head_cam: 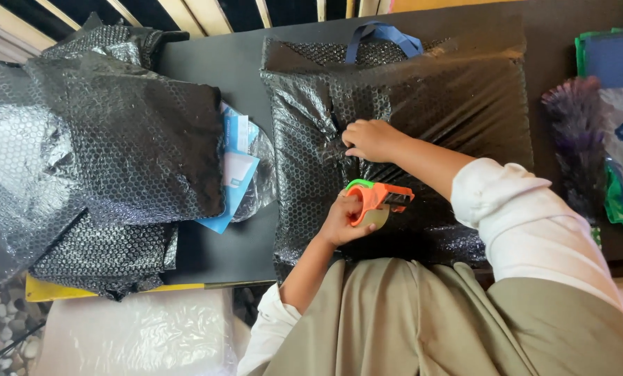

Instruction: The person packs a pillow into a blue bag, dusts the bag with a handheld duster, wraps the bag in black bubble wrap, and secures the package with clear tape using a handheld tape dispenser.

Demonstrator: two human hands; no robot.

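Nearest to the person, a fold of olive cloth [423, 320] lay across the lap, with white sleeves [527, 223] pushed up both forearms. Just beyond it the left hand [341, 221] was curled tight around an orange and green tape dispenser [375, 200], fingers wrapped over its handle, the roll of clear tape tucked against the palm. The dispenser's head pointed away from that hand and rested on the near part of a parcel wrapped in black bubble wrap [451, 97].

A little farther on, the right hand [371, 139] lay on top of the same parcel, fingers bent and pressing down where the wrap bunched into folds; it gripped nothing that I could see, only pinning the plastic flat. The two hands were close together, the dispenser between them. The parcel filled the dark table [214, 63] in front of both hands, and past the right hand a blue strap handle [381, 35] stuck out from its far edge.

Off to the left hand's outer side, well apart, sat a heaped stack of black bubble wrap sheets [96, 153]. A blue and white packet [235, 167] in clear plastic poked out from under that stack, between it and the parcel. On the near side of the stack lay a pale sheet of clear plastic [137, 334].

Beyond the right arm, at the table's other end, a purple feather duster [576, 132] lay beside folded blue and green fabric [621, 69].
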